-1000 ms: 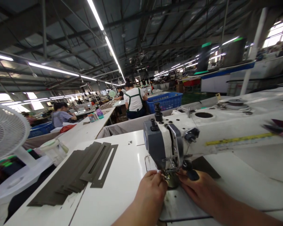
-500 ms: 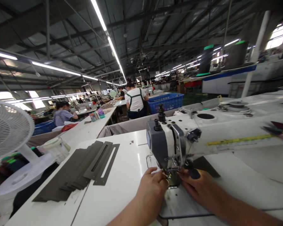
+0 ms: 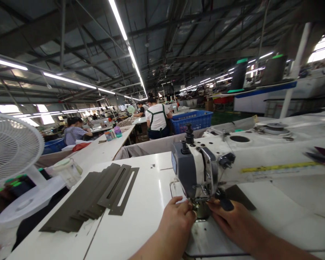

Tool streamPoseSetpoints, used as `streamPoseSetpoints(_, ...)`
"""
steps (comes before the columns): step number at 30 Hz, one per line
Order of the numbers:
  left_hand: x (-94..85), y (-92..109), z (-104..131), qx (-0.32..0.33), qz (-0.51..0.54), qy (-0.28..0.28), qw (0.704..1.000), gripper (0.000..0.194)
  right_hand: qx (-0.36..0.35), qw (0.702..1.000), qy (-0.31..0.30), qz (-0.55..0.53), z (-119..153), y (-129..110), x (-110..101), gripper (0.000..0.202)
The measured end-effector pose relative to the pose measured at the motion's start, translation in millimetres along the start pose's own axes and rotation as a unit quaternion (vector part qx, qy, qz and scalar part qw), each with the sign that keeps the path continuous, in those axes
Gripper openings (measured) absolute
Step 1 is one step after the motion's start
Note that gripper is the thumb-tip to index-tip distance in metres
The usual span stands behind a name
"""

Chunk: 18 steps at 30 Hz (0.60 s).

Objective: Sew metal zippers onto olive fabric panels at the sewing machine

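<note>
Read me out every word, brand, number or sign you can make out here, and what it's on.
None can be read with certainty.
Yellow measuring strip on the white-and-grey sewing machine: markings too blurred.
Blue plastic basket: pale marks on its wall, possibly lettering, too small to read.
Small dark patch on the glossy white tabletop: too small to tell whether it bears print.

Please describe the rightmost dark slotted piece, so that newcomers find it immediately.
From the sewing machine, look left across the white tabletop to the fanned dark pieces. The rightmost slotted piece ends the row: white shows through its slot; the neighbouring piece has a dark slot.
</note>
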State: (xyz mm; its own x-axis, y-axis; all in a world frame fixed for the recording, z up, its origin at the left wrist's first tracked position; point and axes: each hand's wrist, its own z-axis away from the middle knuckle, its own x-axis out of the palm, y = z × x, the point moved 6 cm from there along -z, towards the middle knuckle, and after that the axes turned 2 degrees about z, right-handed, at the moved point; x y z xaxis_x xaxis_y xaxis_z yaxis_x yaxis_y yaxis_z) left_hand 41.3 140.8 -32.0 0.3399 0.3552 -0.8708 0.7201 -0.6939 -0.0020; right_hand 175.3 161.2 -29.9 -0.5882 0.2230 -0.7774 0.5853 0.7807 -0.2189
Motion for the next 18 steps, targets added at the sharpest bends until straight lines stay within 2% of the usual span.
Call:
streamPoseSetpoints(5, 0.0, 1, 0, 0.019, -0.004, 0.008, 1.0, 0.005, -0.003, 1.0, 0.003, 0.015, -1, 0, -1, 0.028)
streamPoseSetpoints(10, -2.2, 2, -2, 0.031, -0.016, 0.0, 0.999, 0.005, -0.004, 1.0, -0.02, 0.007, 0, 3, 1, 0.027)
streamPoseSetpoints(18, 11.6, -3, -1, 0.05, -0.056, 0.016, 0.997, 0.009, -0.004, 1.0, -0.027, 0.014, -1, 1, 4, 0.029)
